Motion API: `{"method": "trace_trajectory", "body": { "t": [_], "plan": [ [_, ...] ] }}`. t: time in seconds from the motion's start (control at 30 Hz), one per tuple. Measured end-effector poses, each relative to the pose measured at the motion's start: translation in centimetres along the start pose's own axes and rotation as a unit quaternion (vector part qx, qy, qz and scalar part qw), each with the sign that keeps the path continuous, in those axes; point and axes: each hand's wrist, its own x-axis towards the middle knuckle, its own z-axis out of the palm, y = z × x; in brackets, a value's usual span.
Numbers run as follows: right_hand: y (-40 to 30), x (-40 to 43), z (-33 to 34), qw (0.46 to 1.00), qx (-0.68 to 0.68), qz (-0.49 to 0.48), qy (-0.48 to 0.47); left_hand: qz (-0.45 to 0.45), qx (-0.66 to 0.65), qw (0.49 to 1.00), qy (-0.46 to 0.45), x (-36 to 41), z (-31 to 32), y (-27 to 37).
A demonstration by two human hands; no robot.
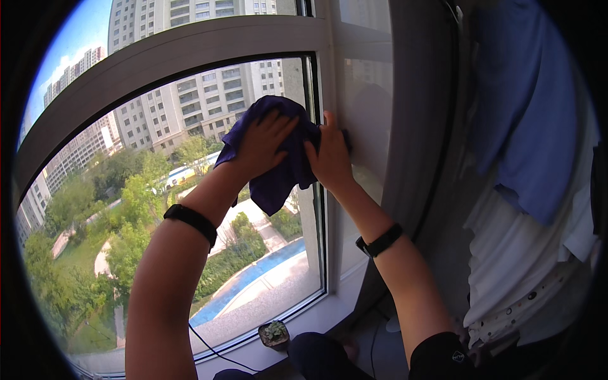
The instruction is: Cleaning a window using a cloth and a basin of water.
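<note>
A dark purple cloth (275, 192) lies bunched against the window pane (156, 190), near its right-hand edge. My left hand (266, 145) presses it to the glass with spread fingers. At the window frame (332, 266), my right hand (333, 156) has hold of the cloth's right part, and its index finger points up along the frame. A bit of cloth shows beyond the right hand. The fold between palm and cloth is hidden on both sides. Each forearm wears a black band.
A small potted succulent (274, 334) stands on the window sill (318, 319) by my knee. A thin black cable (218, 354) runs across the sill to its left. Blue clothing (536, 118) and white clothing (513, 270) hang on the right. A horizontal frame bar (190, 50) crosses above the pane.
</note>
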Motion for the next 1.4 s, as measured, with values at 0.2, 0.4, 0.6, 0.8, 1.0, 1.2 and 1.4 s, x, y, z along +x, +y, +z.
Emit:
{"method": "trace_trajectory", "body": {
  "t": [0.2,0.4,0.6,0.8,1.0,1.2,1.4],
  "plan": [
    [0.4,2.5,0.1,0.999,-0.022,-0.024,0.028,0.002,0.0,1.0,-0.004,0.2,0.2,0.2],
    [-0.4,3.0,-0.7,0.999,-0.021,0.023,0.008,-0.005,-0.035,0.999,-0.017,0.5,0.2,0.3],
    [-0.3,4.6,-0.5,0.999,-0.023,0.026,0.009,0.001,-0.002,1.0,0.001,-0.3,1.2,-0.1],
    [-0.2,2.2,-0.9,0.998,-0.041,0.037,-0.018,0.001,-0.015,1.0,-0.014,0.3,0.6,0.5],
    [-0.1,3.0,-0.2,0.998,-0.041,0.035,-0.027,-0.006,-0.037,0.999,0.015,-0.2,0.9,0.0],
    [-0.6,-4.9,2.0,0.995,-0.083,0.014,-0.058,0.017,-0.021,0.999,0.026,-0.5,1.2,0.6],
    [-0.8,1.2,2.6,0.993,-0.097,-0.059,-0.014,0.03,-0.012,0.999,0.03,0.4,0.4,-0.7]
  ]
}}
